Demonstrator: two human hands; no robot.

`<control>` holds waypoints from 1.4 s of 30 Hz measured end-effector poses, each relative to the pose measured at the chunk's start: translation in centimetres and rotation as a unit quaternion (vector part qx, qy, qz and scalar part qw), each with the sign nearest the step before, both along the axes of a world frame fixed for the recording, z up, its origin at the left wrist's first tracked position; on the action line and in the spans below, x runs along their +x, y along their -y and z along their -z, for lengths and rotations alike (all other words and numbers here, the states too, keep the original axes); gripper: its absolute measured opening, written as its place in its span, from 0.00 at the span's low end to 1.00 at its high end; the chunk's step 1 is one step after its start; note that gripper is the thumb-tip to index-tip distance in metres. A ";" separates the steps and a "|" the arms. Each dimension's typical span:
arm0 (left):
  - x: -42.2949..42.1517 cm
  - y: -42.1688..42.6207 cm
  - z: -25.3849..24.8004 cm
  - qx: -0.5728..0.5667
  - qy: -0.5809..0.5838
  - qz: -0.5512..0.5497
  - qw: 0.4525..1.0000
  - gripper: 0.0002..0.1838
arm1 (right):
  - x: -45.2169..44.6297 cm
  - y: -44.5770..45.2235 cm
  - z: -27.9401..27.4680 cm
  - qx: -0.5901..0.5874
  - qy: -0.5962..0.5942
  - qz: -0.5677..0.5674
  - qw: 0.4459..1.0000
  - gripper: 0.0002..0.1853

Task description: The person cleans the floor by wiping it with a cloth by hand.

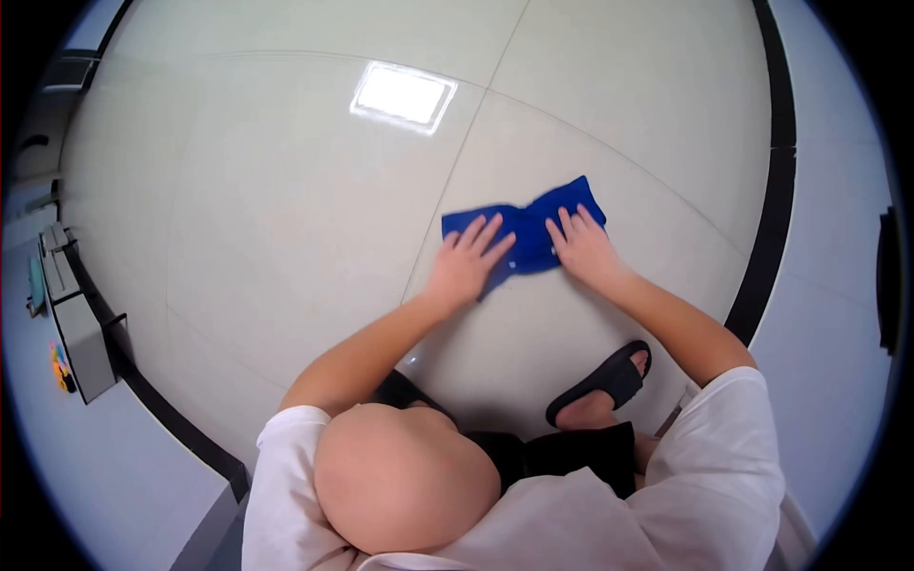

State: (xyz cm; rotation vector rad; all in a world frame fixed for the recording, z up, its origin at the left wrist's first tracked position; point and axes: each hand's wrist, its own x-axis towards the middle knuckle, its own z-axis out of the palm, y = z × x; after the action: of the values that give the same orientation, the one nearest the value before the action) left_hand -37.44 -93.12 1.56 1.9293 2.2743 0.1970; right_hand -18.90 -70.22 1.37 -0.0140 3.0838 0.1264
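Observation:
A blue cloth (529,228) lies spread on the pale tiled floor, pinched narrower in the middle and wider at both ends. My left hand (466,262) rests on its left part with the fingers spread apart. On its right part lies my right hand (586,249), palm down, fingers stretched out. Small pale spots show on the cloth between the hands; I cannot make out what they are. Parts of the cloth under both palms are hidden.
Glossy floor tiles (286,190) reflect a ceiling light. My foot in a black slide sandal (602,385) is close below the cloth. Black skirting (771,209) edges the wall at right. At left stands a grey box-like unit (84,347) by the wall.

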 end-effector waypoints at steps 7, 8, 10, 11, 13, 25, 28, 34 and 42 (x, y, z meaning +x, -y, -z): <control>-11.0 -5.7 -0.3 0.030 -0.089 -0.097 0.991 0.41 | -14.7 -4.7 -0.9 -0.057 -0.037 0.116 0.991 0.28; -12.4 -5.6 -0.4 0.027 -0.101 -0.116 0.988 0.41 | -17.0 -4.3 -1.5 -0.063 -0.011 0.132 0.989 0.27; -15.3 -4.5 -0.5 0.010 -0.103 -0.154 0.983 0.42 | -20.8 -3.0 -1.4 -0.086 0.002 0.152 0.985 0.27; -16.7 -3.5 -0.6 -0.012 -0.101 -0.173 0.980 0.42 | -22.3 -2.2 -1.3 -0.090 -0.006 0.139 0.986 0.27; -19.2 -0.7 -1.1 -0.039 -0.089 -0.214 0.972 0.42 | -25.0 0.2 -1.0 -0.102 -0.023 0.110 0.988 0.26; -16.7 18.8 0.5 0.041 -0.015 -0.334 0.941 0.40 | -31.8 16.8 0.1 -0.169 -0.076 -0.082 0.979 0.22; -10.0 18.6 0.9 0.044 0.014 -0.301 0.953 0.40 | -26.0 15.0 0.9 -0.192 -0.080 -0.148 0.967 0.22; -0.2 16.3 0.2 0.005 0.093 -0.181 0.979 0.37 | -11.9 10.6 -0.4 -0.167 0.001 -0.218 0.962 0.27; 2.3 12.2 -0.3 0.019 0.100 -0.232 0.967 0.38 | -12.6 10.7 -0.8 -0.148 0.027 -0.168 0.974 0.38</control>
State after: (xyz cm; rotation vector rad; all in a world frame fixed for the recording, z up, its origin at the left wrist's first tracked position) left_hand -35.12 -105.35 1.87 1.2876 2.5523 0.4672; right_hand -31.54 -80.94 2.15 -0.5423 2.9832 -0.3151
